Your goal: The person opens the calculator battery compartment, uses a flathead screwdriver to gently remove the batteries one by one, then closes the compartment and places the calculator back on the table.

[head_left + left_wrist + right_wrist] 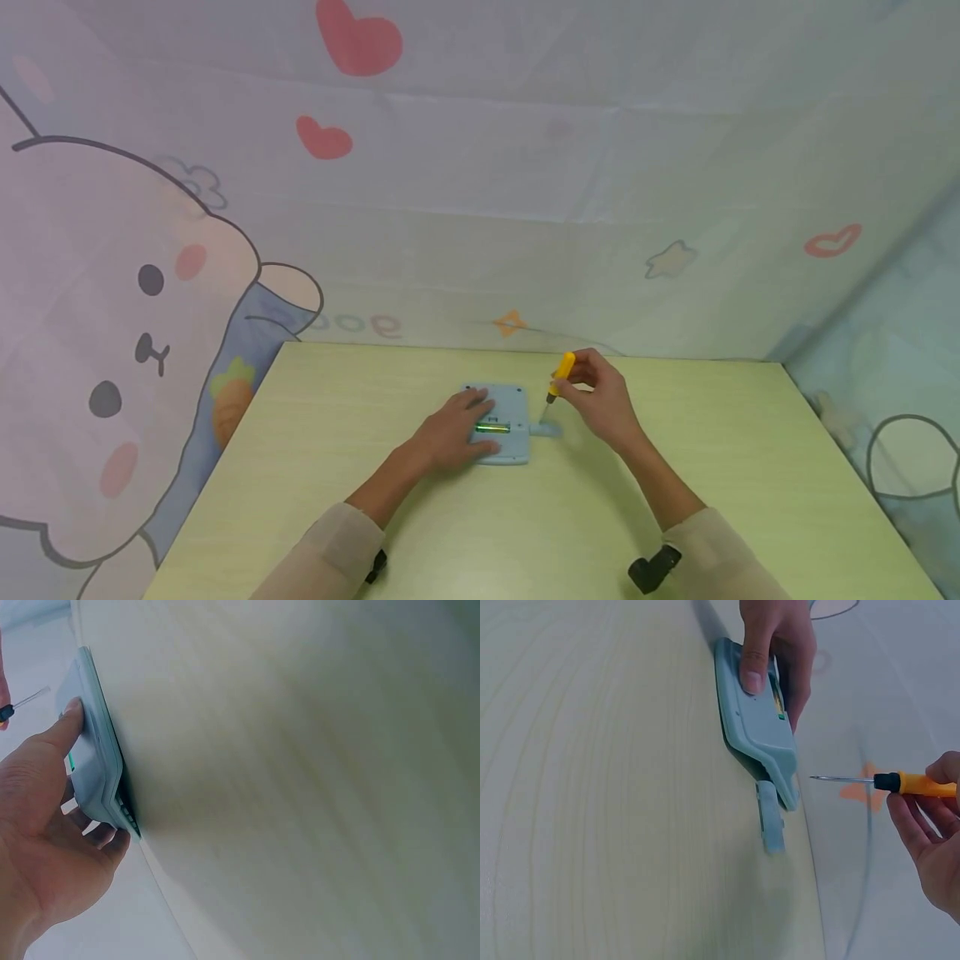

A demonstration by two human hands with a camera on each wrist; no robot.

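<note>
Soft, even light falls on my left grip [453,429] and right grip [596,396], its source out of sight. Faint, soft-edged shadows lie on the surface [750,450] near both. Beyond them the backdrop [480,250] shades from lilac to greenish. My wrist views look dimmer and cooler; beside my left grip, the surface's grain is smeared, darkening toward the far corner.

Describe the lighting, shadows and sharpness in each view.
Head view: soft light, a faint shadow on the tabletop beside the right forearm, the backdrop grading from purplish at left to greenish at right; left wrist: hazy and muted, the tabletop's grain soft and smeared; right wrist: screwdriver fairly crisp, a diffuse shadow below the battery cover in the image.
</note>
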